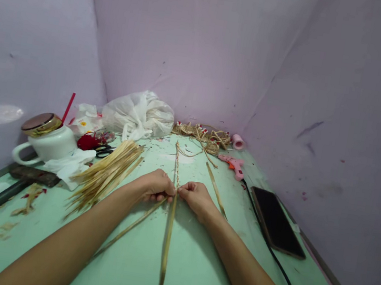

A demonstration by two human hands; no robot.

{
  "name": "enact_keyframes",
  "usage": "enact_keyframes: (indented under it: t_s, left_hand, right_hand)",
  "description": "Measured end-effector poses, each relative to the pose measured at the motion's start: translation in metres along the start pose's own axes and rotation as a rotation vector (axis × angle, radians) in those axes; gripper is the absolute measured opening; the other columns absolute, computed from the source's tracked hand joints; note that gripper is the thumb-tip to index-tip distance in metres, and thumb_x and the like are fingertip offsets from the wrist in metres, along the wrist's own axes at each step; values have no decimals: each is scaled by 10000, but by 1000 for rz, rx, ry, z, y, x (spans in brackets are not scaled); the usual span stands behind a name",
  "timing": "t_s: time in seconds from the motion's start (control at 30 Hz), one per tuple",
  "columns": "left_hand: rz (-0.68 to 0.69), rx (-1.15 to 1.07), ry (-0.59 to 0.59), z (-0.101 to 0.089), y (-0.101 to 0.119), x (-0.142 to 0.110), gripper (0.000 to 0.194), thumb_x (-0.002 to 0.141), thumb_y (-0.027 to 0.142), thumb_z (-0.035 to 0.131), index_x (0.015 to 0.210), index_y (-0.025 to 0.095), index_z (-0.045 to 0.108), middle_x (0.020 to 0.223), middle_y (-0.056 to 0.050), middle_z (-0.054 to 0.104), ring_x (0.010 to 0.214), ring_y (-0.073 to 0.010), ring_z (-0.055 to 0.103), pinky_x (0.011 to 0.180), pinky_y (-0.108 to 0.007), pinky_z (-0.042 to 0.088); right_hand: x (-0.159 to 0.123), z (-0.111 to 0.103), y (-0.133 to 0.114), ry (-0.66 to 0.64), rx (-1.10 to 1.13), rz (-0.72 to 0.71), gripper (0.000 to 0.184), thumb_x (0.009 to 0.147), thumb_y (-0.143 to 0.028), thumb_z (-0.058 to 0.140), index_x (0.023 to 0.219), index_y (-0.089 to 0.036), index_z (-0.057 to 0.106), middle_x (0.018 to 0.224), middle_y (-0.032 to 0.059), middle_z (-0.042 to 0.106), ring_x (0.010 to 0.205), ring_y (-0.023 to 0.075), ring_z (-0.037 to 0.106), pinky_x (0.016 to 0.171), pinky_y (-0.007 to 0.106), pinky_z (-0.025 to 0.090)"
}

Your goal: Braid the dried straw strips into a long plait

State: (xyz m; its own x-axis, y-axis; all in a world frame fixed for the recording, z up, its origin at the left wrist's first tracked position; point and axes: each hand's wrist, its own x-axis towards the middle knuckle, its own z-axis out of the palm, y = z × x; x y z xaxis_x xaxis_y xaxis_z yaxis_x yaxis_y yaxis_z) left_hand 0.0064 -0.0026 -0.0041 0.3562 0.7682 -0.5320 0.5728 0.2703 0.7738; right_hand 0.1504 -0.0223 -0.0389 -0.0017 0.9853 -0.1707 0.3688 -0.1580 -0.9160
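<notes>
A thin braid [178,167] of straw strips with reddish flecks runs away from me along the tabletop. At its near end my left hand [159,186] and my right hand [195,196] meet, almost touching, with fingers pinched. One loose straw strip [166,249] hangs from between them straight toward me. Another strip [134,224] slants from under my left hand toward the lower left, so that hand is closed on it. My right fingertips are closed at the braid's end; the strand in them is mostly hidden.
Left lie a bundle of dry straw strips [109,173], scissors [103,151], a white mug [53,142] with a lidded jar on top, and a hammer [35,176]. A plastic bag [140,115] and woven pieces [209,136] sit at the back. Right are a pink glue gun [233,164], its cord and a phone [277,219].
</notes>
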Motion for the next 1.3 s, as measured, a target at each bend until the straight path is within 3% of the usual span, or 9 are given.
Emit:
enact_keyframes:
  t_s: [0.2, 0.37, 0.47, 0.6, 0.73, 0.87, 1.0, 1.07, 1.3]
  left_hand:
    - [25, -49, 42, -1, 6, -7, 165, 564, 202, 548, 431, 113, 508, 397, -9, 490, 292, -38, 270, 330, -207, 136]
    - [30, -66, 115, 15, 7, -5, 95, 563, 151, 488, 475, 122, 505, 424, -21, 507, 297, -55, 292, 339, -212, 179]
    - [113, 163, 272, 32, 6, -7, 76, 547, 145, 475, 480, 137, 512, 373, 6, 432, 330, -82, 347, 372, -217, 239]
    - [250, 518, 450, 46, 6, -15, 76, 543, 148, 490, 499, 142, 552, 460, -17, 488, 473, -120, 462, 434, -213, 276]
    - [165, 329, 241, 30, 13, -19, 128, 595, 228, 524, 521, 127, 553, 454, -16, 504, 390, -92, 419, 392, -205, 276]
    - [-1, -180, 248, 7, 16, -11, 97, 660, 193, 499, 674, 110, 547, 554, -27, 575, 316, -53, 375, 319, -179, 238]
    - [-135, -566, -94, 5, 6, 5, 126, 721, 103, 428, 718, 70, 549, 577, -65, 593, 416, -61, 505, 349, -130, 330]
    - [-156, -620, -168, 8, 1, 11, 141, 729, 88, 421, 706, 55, 557, 571, -67, 590, 437, -65, 526, 383, -133, 385]
    - [-62, -317, 46, 10, -1, 13, 98, 621, 113, 517, 526, 105, 496, 385, 18, 449, 293, -46, 350, 288, -160, 213]
  right_hand:
    - [-5, 1, -5, -32, 40, 41, 71, 564, -190, 505, 516, -157, 464, 379, -70, 330, 361, 42, 238, 377, 205, 149]
    - [-4, -1, -4, -100, 125, 44, 60, 567, -174, 487, 516, -155, 462, 362, -76, 333, 343, 34, 217, 374, 205, 134]
    - [-4, -3, -4, -140, 234, 83, 88, 566, -183, 484, 508, -170, 418, 344, -91, 281, 324, 34, 184, 361, 208, 103]
    - [-3, -3, -1, -151, 309, 107, 95, 547, -174, 494, 503, -167, 411, 355, -88, 295, 315, 29, 197, 350, 205, 92]
    - [0, -2, 3, -164, 362, 102, 56, 537, -161, 498, 515, -157, 447, 366, -71, 363, 324, 35, 264, 350, 197, 140]
    - [1, -4, 3, -212, 401, 90, 68, 556, -172, 520, 512, -151, 472, 333, -77, 343, 316, 38, 242, 349, 199, 137]
    - [0, -7, 2, -259, 439, 63, 57, 571, -185, 528, 546, -139, 505, 395, -37, 461, 354, 54, 340, 371, 194, 197]
    - [1, -8, 1, -266, 416, 48, 59, 583, -196, 526, 576, -141, 508, 422, -34, 482, 367, 54, 349, 388, 192, 216]
    - [6, -7, 6, -140, -20, -238, 37, 622, -176, 490, 611, -142, 502, 527, -30, 495, 484, 67, 389, 470, 187, 284]
